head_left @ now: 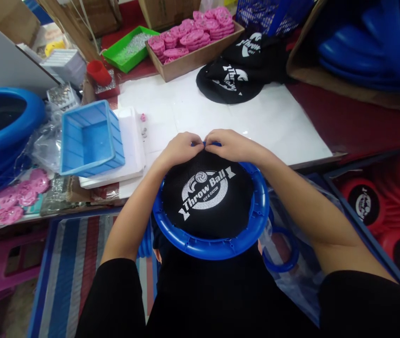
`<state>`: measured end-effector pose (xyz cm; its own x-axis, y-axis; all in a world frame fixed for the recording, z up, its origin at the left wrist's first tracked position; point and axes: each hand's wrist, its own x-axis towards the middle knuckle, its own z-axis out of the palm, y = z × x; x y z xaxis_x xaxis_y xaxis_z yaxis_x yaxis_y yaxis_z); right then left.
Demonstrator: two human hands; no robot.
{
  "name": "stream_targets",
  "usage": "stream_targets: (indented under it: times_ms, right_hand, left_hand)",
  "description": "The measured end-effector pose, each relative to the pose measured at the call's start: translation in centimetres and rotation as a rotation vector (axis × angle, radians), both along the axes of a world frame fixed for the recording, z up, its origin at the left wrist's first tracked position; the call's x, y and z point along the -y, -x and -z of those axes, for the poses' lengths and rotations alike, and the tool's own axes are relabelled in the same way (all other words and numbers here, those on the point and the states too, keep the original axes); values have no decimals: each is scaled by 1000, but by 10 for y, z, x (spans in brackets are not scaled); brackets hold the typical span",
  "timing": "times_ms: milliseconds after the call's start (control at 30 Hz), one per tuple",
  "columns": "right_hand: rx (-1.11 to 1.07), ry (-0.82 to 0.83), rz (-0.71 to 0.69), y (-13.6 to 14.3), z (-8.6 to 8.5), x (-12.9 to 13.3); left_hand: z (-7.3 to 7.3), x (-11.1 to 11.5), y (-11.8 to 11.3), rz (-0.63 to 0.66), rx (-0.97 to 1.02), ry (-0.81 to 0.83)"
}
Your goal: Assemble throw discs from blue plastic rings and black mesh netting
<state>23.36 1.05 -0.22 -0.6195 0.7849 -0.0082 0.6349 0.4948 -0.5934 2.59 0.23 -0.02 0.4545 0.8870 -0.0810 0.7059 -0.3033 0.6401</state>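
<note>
A blue plastic ring (209,249) rests against my lap and the table's near edge. Inside it lies a round black mesh disc (235,206) with a white "Throw Ball" print. At the ring's far edge, my left hand (185,146) pinches the mesh's rim with its fingers pressed together. Right beside it, my right hand (226,143) is closed on the same rim, the fingertips of both hands nearly touching. Farther back on the white board (193,110) is a pile of black printed discs (226,80).
An empty light-blue bin (92,141) stands left on the board. Behind are a green tray (127,49) and a cardboard box of pink pieces (193,54). Blue rings (10,122) are stacked far left; red discs (369,204) fill a box at right.
</note>
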Motion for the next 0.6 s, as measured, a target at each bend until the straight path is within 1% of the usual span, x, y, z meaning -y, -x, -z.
stream_targets:
  times_ms: [167,300,400,500,567,600]
  right_hand:
    - [-1,30,58,0,0,-1]
    - [42,76,98,4,-6,-8]
    - [120,113,78,9,-16,-19]
    - [236,146,44,17,-26,-30]
    - [278,131,49,21,-25,-32]
    - [244,101,60,23,-22,-32]
  left_hand:
    - [-3,1,-3,-31,-96,-19]
    - [-5,0,-3,-30,-155,-52]
    - [-6,-2,0,-23,-170,-44]
    - [-6,-5,3,-14,-138,-12]
    - [-5,-6,4,-17,-129,-11]
    - [-5,-6,5,-21,-129,-14]
